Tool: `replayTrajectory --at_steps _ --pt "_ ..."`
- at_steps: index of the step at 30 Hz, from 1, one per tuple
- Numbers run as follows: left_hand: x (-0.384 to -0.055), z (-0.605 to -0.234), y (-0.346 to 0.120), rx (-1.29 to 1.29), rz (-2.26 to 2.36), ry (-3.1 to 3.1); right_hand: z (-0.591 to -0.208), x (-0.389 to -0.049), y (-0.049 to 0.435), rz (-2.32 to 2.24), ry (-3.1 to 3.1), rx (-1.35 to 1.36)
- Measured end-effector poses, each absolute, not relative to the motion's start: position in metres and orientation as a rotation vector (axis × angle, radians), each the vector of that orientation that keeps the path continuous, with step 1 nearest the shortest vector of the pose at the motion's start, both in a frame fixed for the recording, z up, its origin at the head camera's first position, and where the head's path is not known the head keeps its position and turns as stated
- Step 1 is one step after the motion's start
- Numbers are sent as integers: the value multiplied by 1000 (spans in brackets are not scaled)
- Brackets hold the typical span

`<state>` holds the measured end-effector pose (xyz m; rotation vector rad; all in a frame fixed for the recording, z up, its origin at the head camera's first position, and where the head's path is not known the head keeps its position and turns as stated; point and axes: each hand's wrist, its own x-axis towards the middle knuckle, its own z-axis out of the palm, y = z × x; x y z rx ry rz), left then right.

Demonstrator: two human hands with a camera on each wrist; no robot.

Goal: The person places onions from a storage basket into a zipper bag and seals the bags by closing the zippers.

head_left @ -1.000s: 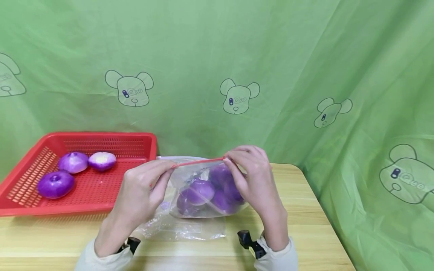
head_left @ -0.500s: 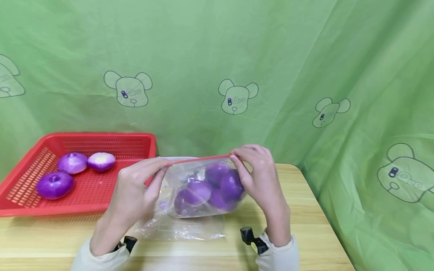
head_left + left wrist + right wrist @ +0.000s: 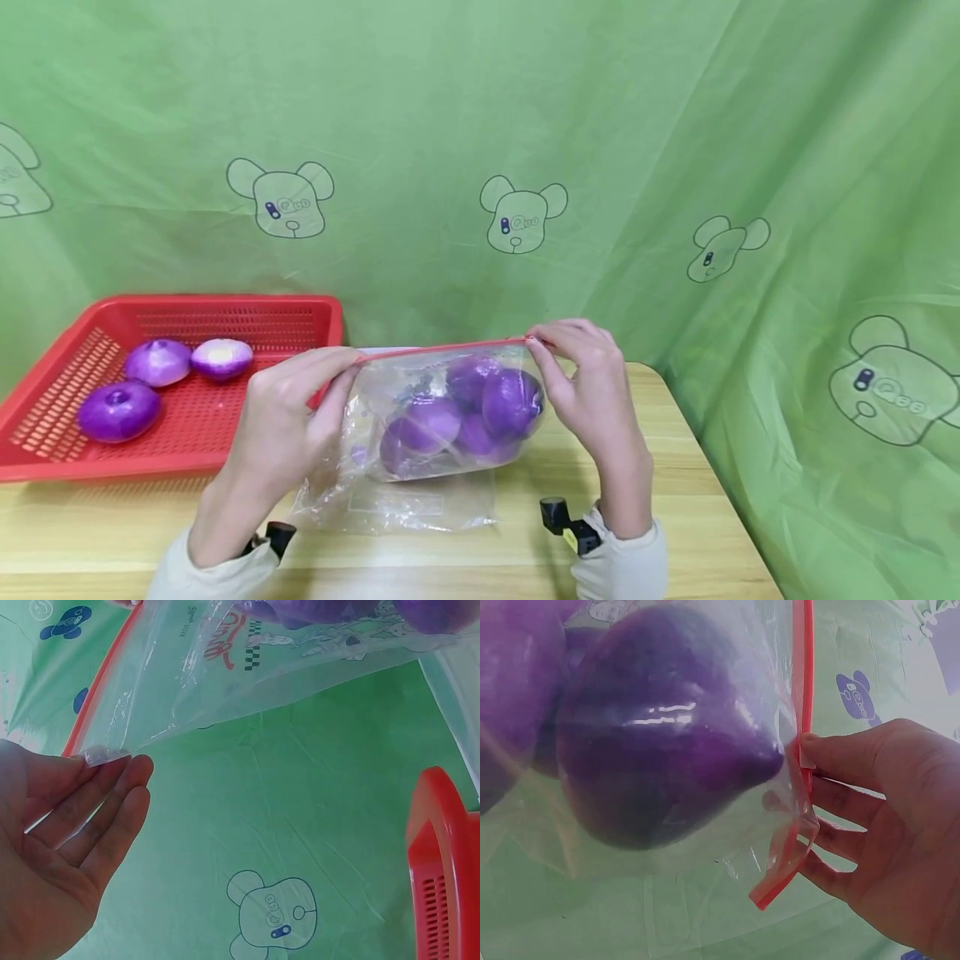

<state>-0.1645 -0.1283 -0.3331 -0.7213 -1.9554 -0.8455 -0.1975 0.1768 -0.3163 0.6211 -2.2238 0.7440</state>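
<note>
Two hands (image 3: 281, 412) (image 3: 592, 383), pinched bag (image 3: 393, 383), red script (image 3: 223, 643), wording unclear

Desk (image 3: 697, 533): near edge cut off, head view. Basket (image 3: 172, 464): near-left corner cut off. Bagged onions (image 3: 512, 404) overlap; count uncertain. Bag (image 3: 161, 682): small print illegible.

The left hand (image 3: 288, 417) pinches between left thumb (image 3: 52, 772) and left fingers (image 3: 124, 817), which are slightly bent. The right hand (image 3: 596, 387), well apart, pinches too, right thumb (image 3: 855, 757) at the grip, right fingers (image 3: 844, 802) spread opposite. Left wrist (image 3: 221, 517) and right wrist (image 3: 628, 492) sit below and outward of their grips.
</note>
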Motion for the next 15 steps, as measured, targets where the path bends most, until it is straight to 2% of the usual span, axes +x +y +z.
replayTrajectory --at_steps 15 --pt "-163 -332 -128 -722 -854 -1933 -312 -194 193 773 -2222 504"
